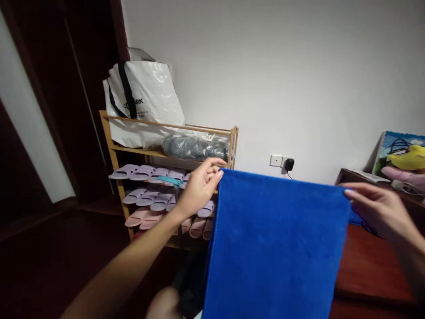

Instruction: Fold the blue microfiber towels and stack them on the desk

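A blue towel (275, 248) is held up flat in front of the camera, hanging from its top edge. That edge runs nearly level, left to right, and dips slightly toward the right. The long axis cannot be told for sure, since the lower end is cut off by the frame; the visible sheet hangs straight down, face toward the viewer.

The top left corner is pinched by the left hand (199, 186), thumb and fingertips closed on the cloth. The top right corner is gripped by the right hand (378, 208), fingers curled over the edge; more blue cloth is seen bunched behind that hand.

Edges: the left side edge falls almost vertical, just in front of a wooden shoe rack (169, 177). The right side edge hangs over the near part of a dark red wooden table (372, 266).

Surroundings: rows of pale slippers (146, 173) are set on the rack's shelves, with a white bag (146, 102) and a dark bundle in clear plastic (195, 147) on top. A wall socket with a plug (288, 164) is seen above the towel. Plush toys (408, 168) lie at the far right.

Open room: bare wall behind, dark floor at lower left. The rack stands close on the left, the table close on the right.
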{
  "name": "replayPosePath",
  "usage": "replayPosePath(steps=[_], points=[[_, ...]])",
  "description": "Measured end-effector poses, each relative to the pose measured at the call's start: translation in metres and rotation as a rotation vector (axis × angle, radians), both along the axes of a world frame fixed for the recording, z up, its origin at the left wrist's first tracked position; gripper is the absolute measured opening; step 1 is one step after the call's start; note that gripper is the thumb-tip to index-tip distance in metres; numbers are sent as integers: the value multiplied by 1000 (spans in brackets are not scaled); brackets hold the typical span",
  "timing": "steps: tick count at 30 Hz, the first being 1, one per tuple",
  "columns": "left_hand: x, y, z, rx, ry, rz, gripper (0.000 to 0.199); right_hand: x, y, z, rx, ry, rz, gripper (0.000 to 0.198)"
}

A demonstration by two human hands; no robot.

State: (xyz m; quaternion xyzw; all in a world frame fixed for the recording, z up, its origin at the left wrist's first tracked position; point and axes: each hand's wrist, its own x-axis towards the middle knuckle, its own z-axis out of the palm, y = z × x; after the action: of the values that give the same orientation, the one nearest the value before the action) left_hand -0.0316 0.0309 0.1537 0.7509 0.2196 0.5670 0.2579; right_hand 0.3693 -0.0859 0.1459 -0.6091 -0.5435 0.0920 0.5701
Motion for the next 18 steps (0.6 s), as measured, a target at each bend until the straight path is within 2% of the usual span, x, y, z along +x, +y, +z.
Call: replayPosePath(steps=[3, 6, 8, 11, 14, 18], points=[[13, 38, -55, -75, 112, 93, 22, 14, 36, -40, -152, 36, 150, 45], [29, 78, -106, -143, 233, 163, 22, 23, 75, -80, -157, -2, 173, 49], [40, 100, -132, -166, 305, 217, 21, 26, 100, -105, -167, -34, 166, 51], [54, 126, -157, -157, 362, 241, 19, 28, 134, -138, -175, -107, 114, 47], [63, 145, -172, -120, 431, 246, 21, 28, 161, -166, -168, -188, 47, 39], [64, 166, -194, -65, 551, 193, 28, 24, 181, -197, -180, -261, 106, 31]])
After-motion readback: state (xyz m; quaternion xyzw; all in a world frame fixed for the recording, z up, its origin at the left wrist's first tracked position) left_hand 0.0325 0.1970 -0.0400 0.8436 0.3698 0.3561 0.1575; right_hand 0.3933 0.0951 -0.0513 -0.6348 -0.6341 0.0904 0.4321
